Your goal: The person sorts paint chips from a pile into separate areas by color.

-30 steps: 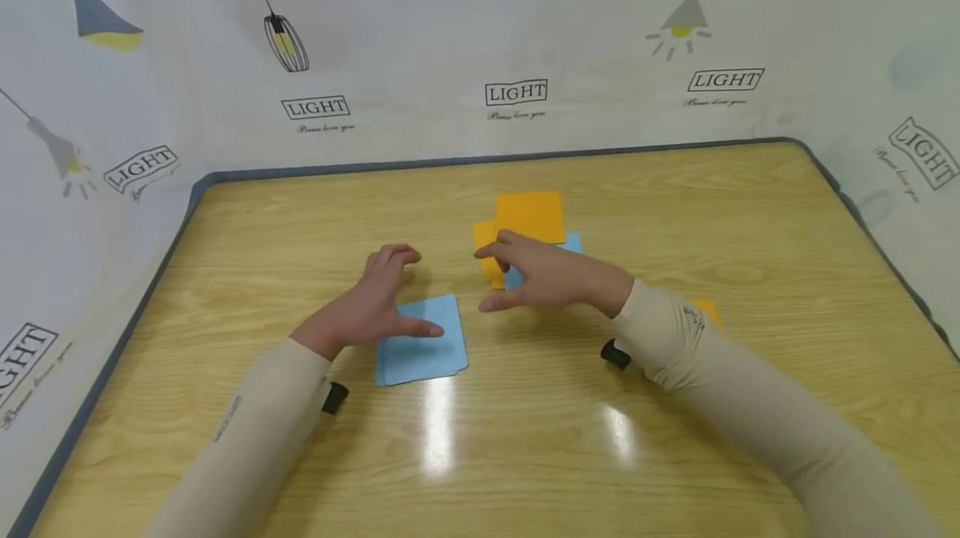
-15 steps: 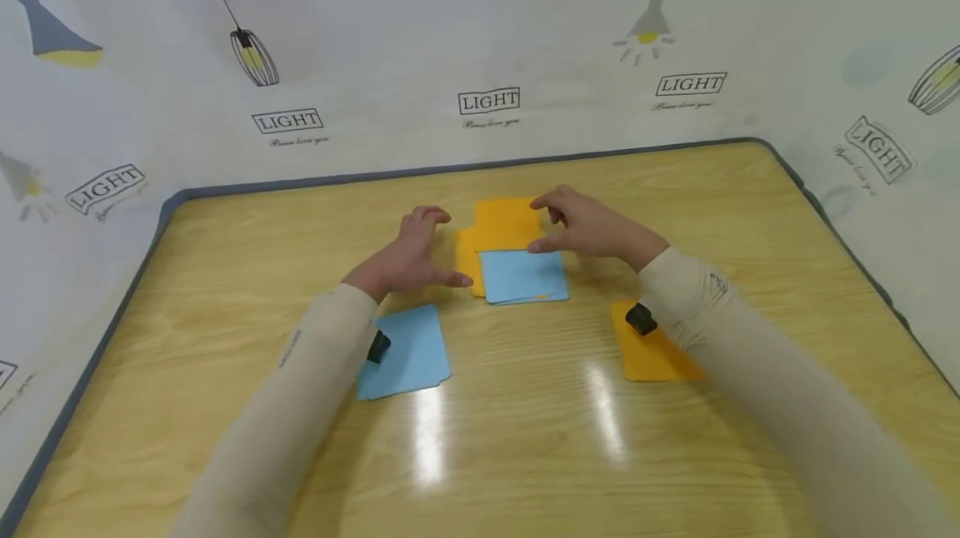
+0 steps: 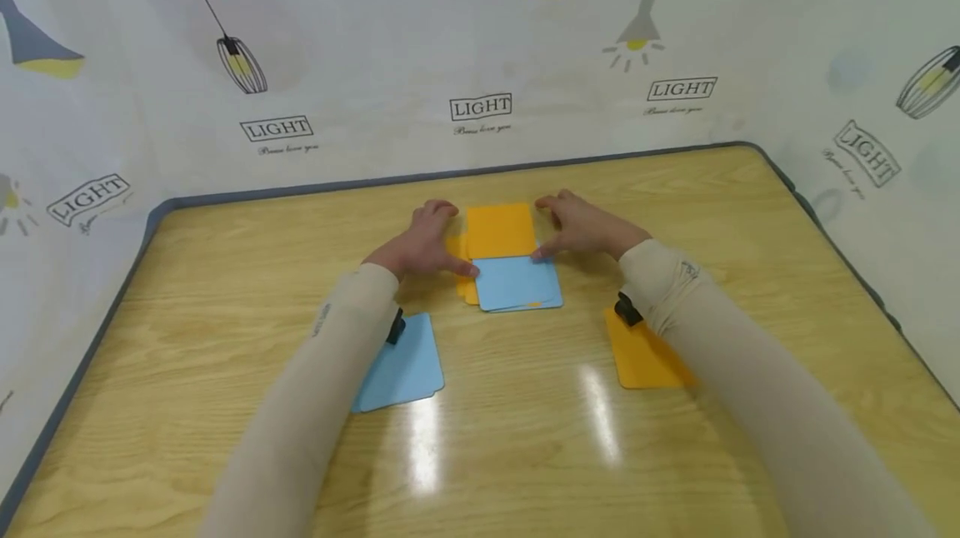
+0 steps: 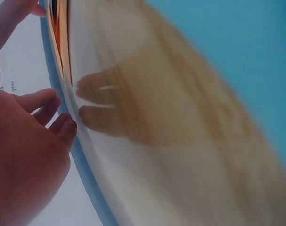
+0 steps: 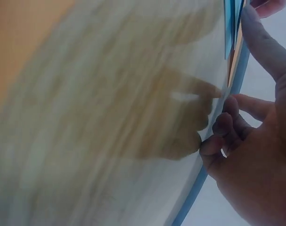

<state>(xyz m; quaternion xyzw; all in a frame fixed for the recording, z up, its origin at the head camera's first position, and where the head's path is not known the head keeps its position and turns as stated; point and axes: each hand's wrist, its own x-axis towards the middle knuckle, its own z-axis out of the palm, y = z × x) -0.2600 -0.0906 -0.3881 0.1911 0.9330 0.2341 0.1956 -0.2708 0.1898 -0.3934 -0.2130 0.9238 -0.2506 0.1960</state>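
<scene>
Two hands are over a wood-grain table [image 3: 517, 446], with two bright glare streaks [image 3: 423, 446] on the wood nearer the wearer than the fingers. Pale wall covering [image 3: 390, 130] rises past the fingertips, printed with lamps and five readable LIGHT labels.

Dark table edging [image 3: 337, 185] runs beyond the fingers, with a strip of wood between it and the fingertips. More wood grain stretches outward past both hands and back between the forearms.

Count: three card groups. Mixed pile, an orange card [image 3: 501, 230] and a blue card [image 3: 517, 284] uppermost, lies flat between the two sets of fingers; orange slivers stick out on the left-hand side. Blue stack [image 3: 408, 363] sits back from the left fingers, partly under the forearm; orange stack [image 3: 645, 352] likewise behind the right. Exact number of cards per group: can't tell.

Left hand [image 3: 422, 248]: fingers bent, thumb spread away from them, thumb tip at the blue card's near-left side. Right hand [image 3: 588, 226]: same shape, thumb tip at the blue card's far right corner. Neither is clamped; whether the thumbs touch, can't tell. Two black wrist devices [image 3: 628, 310], one behind each hand.
</scene>
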